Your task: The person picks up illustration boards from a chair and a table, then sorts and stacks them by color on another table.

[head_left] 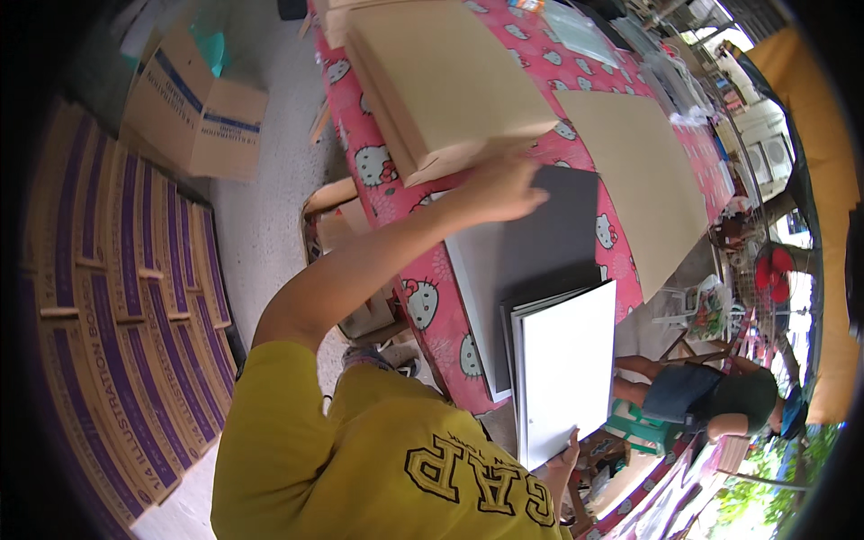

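Note:
My left hand is beside the near end of a thick brown stack, above a dark grey board. Its fingers look loosely bent and apart, with nothing visible in them. My right hand grips the lower edge of a small stack of white boards, thumb on the top face. The boards are tilted, with dark layers showing at their left edge. They overlap the near part of the dark board, which lies on a pale board on the table. My right fingers underneath are hidden.
A pink patterned cloth covers the table. A brown sheet overhangs its right edge. Stacked cartons stand at left, with an opened carton on the floor. Another person is at right, near a red fan.

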`<state>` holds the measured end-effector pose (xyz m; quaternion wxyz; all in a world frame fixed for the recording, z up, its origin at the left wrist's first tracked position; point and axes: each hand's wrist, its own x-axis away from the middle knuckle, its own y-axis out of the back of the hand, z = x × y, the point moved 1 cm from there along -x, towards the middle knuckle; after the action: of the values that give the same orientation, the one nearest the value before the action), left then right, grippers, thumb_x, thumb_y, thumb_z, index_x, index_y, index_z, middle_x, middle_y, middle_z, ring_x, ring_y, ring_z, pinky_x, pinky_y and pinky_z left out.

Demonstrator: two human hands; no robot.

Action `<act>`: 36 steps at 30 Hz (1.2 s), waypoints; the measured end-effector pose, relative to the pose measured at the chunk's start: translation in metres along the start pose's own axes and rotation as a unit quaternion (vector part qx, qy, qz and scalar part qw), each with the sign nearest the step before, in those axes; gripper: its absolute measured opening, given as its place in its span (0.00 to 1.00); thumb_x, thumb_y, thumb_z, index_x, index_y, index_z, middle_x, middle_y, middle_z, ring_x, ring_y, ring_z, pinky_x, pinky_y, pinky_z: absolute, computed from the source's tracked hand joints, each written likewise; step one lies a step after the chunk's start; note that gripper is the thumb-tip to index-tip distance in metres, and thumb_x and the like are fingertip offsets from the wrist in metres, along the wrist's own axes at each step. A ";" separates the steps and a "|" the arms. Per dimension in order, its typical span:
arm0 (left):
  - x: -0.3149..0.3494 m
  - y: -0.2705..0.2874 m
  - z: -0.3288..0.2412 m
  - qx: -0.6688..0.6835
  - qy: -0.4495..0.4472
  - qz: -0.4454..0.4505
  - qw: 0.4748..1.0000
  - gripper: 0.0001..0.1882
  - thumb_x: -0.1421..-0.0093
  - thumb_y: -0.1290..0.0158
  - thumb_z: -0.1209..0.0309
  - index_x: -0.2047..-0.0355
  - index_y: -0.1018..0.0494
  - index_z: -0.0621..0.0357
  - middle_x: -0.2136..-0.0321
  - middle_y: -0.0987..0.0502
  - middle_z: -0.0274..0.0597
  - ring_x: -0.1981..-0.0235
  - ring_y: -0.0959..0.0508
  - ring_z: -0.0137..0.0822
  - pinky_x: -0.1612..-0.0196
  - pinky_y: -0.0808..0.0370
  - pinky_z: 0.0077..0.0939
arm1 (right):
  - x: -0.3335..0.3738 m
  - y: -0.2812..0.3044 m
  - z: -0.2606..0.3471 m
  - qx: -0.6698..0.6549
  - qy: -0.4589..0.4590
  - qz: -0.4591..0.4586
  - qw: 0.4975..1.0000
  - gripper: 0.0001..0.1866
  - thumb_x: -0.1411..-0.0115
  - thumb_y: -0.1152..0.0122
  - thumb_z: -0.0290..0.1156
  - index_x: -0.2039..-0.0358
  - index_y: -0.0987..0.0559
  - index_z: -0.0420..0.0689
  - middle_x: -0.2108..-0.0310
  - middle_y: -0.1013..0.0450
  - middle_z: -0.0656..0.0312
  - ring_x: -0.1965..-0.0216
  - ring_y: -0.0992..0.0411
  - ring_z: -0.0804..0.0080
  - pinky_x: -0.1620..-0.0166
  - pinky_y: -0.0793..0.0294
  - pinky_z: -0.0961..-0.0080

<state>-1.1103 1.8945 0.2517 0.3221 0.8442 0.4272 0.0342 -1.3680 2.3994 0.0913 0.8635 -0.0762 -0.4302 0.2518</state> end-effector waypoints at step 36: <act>0.005 0.066 -0.093 -0.013 -0.063 0.049 0.997 0.21 0.47 0.51 0.60 0.60 0.30 0.65 0.67 0.26 0.52 0.63 0.26 0.45 0.58 0.32 0.36 | -0.019 0.009 -0.018 0.007 -0.030 -0.010 0.999 0.26 0.44 0.51 0.47 0.51 0.36 0.43 0.56 0.34 0.55 0.56 0.34 0.55 0.56 0.32 0.56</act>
<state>-1.0918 1.9180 0.3624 0.3570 0.8603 0.3639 0.0018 -1.3672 2.3992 0.0634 0.8533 -0.0585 -0.4548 0.2483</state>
